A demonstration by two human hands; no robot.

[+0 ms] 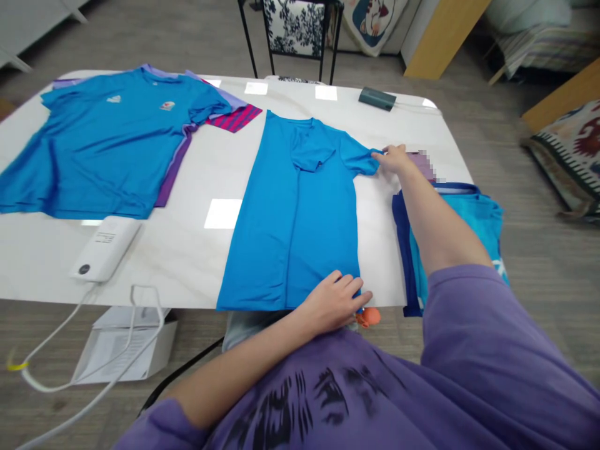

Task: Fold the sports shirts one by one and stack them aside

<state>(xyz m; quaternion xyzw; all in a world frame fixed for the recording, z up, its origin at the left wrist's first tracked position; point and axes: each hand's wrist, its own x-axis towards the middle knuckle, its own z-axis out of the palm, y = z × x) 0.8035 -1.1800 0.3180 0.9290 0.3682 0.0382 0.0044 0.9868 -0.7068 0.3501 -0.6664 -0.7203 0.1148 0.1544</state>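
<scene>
A blue T-shirt [323, 212] lies on the white table, its left part folded over along a lengthwise line and one sleeve turned in below the collar. My right hand [395, 159] reaches out to the other sleeve, pinching its end between thumb and fingers. At the near hem, my left hand [335, 299] has its bent fingers closed on the bottom right corner of the shirt; its thumb is hidden.
Another blue T-shirt [117, 144] lies spread over purple and striped clothes at left. Folded blue clothing [473, 215] sits under my right forearm. A white device [107, 249] with a cable, a dark green box [377, 99] and a chair [297, 28] are nearby.
</scene>
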